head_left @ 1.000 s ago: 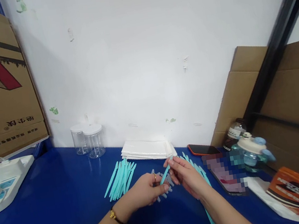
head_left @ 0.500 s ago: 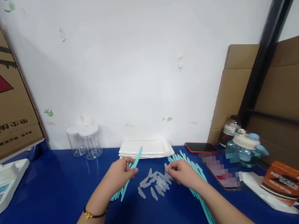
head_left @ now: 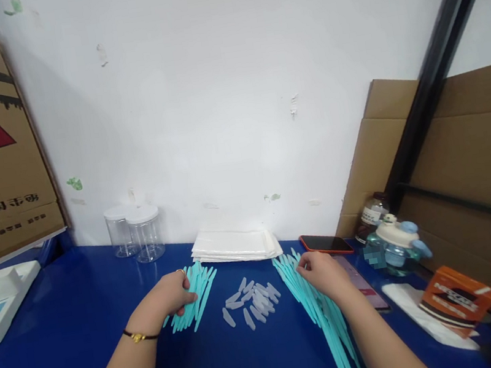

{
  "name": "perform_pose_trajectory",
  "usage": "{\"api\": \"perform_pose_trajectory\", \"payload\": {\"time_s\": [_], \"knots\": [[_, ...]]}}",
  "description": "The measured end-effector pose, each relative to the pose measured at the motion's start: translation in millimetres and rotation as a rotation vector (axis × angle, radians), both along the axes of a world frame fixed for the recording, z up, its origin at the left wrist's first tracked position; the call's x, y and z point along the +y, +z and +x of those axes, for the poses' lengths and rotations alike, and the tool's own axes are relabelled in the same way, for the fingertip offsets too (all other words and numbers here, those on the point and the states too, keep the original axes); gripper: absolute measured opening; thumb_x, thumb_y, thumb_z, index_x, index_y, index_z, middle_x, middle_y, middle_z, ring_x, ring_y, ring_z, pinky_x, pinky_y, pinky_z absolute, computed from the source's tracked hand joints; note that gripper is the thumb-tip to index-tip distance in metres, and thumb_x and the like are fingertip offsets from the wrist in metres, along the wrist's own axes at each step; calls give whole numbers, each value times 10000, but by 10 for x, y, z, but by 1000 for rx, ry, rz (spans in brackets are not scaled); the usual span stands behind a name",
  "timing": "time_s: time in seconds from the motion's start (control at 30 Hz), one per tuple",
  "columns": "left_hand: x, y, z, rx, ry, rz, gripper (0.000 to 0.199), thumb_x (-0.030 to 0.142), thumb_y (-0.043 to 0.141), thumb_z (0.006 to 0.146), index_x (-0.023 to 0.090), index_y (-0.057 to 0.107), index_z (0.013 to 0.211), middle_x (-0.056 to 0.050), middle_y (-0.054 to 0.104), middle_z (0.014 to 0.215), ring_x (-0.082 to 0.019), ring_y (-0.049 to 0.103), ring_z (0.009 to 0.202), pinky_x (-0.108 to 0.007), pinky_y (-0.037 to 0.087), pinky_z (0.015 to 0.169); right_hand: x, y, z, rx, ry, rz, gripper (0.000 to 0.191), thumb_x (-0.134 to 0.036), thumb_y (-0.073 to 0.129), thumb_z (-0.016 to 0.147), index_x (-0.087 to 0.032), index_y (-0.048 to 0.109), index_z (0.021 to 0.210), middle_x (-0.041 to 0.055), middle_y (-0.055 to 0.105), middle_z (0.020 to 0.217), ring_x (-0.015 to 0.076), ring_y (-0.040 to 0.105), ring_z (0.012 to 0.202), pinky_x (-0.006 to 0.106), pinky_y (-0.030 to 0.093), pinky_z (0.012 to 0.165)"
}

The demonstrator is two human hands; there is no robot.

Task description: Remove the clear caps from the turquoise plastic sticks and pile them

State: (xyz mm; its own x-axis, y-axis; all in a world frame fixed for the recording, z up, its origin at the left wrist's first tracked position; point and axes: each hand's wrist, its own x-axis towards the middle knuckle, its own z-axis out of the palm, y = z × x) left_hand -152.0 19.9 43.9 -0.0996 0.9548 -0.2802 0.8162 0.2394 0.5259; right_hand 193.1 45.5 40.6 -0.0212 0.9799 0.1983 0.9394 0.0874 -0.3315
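Note:
On the left, my left hand (head_left: 174, 296) rests over a pile of slim turquoise sticks (head_left: 203, 290). Its thumb and fingers are apart on top of the sticks, with no stick lifted. My right hand (head_left: 327, 272) has thumb and index finger pinched together at the upper end of a second, longer row of turquoise sticks (head_left: 325, 320); the exact stick in the pinch is partly hidden by the fingers. Between the two piles lies a loose group of small frosted clear caps (head_left: 260, 301), touched by neither hand.
Behind lie folded white sheets (head_left: 231, 245) and two lidded clear jars (head_left: 146, 237). To the right are an orange-edged phone (head_left: 324, 243), another phone (head_left: 368, 289), a water bottle (head_left: 398, 247) and an orange packet (head_left: 459, 299). A power strip (head_left: 8, 308) sits at left.
My left hand has come down and left onto its pile; the turquoise stick it held up has been let go. My right hand has moved from the clear caps to the right-hand sticks.

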Motion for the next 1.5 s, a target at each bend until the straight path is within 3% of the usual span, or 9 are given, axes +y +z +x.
{"api": "perform_pose_trajectory", "payload": {"time_s": [0.17, 0.43, 0.6, 0.77, 0.93, 1.1, 1.2, 1.37, 1.5], "knots": [[72, -82, -60, 46, 3, 97, 375, 404, 599, 617, 187, 464, 891, -2, 591, 638, -149, 553, 478, -219, 339, 418, -17, -140, -233, -121, 18, -56, 227, -420, 594, 701, -217, 616, 801, 67, 650, 839, 229, 607, 758, 268, 359, 574], [29, 40, 236, -25, -174, 352, 320, 477, 520, 699, 201, 560, 856, 20, 574, 640, -139, 542, 580, -213, 341, 504, 31, -240, -448, -232, -15, 6, 144, -245, 507, 726, -151, 613, 752, 143, 650, 812, 258, 616, 742, 309, 400, 599], [-136, 88, 650, -335, -305, 317, 388, 503, 532, 711, 185, 567, 930, 6, 584, 757, -101, 513, 551, -202, 372, 492, 13, -105, -319, 406, 75, 36, 161, -280, 526, 704, -176, 527, 581, 26, 576, 541, 156, 566, 540, 234, 363, 495], [-262, -25, 1007, -640, -409, 152, 490, 539, 508, 733, 161, 539, 1042, -32, 603, 855, -66, 489, 470, -206, 395, 456, -170, -44, -518, 1225, 365, -220, 269, -423, 587, 716, -178, 490, 665, -26, 547, 500, 115, 524, 408, 212, 366, 407], [-275, -62, 1057, -581, -521, 135, 389, 512, 499, 751, 139, 576, 673, 51, 437, 452, -63, 385, 402, -181, 304, 417, -253, -63, -705, 1344, 419, -250, 284, -413, 651, 700, -152, 540, 674, -33, 527, 476, 84, 482, 372, 185, 330, 378], [-290, 13, 933, -456, -599, 40, 341, 483, 537, 720, 150, 598, 679, 37, 487, 461, -79, 430, 409, -177, 321, 413, -91, -36, -475, 1442, 279, -47, 269, -412, 645, 709, -147, 601, 703, -23, 549, 520, 47, 403, 366, 180, 275, 365], [-251, 65, 756, -347, -540, 59, 288, 442, 523, 723, 165, 591, 763, 36, 535, 483, -96, 470, 419, -181, 340, 421, -28, -90, -359, 1252, 258, -44, 281, -426, 629, 707, -152, 592, 660, -11, 575, 546, 49, 410, 354, 187, 273, 360], [-63, 92, 247, -84, -146, 211, 184, 332, 504, 704, 181, 528, 806, 37, 563, 481, -129, 542, 454, -194, 363, 452, -72, -253, -498, 674, 329, -326, 218, -378, 637, 662, -165, 594, 646, -18, 571, 486, 103, 506, 353, 203, 335, 378], [34, 28, -44, -104, -17, 140, 147, 285, 546, 668, 184, 503, 767, 31, 556, 519, -132, 550, 442, -196, 360, 421, -35, -164, -397, 499, 226, -167, 218, -379, 536, 735, -177, 610, 698, -17, 583, 514, 110, 532, 387, 215, 373, 446]]}}
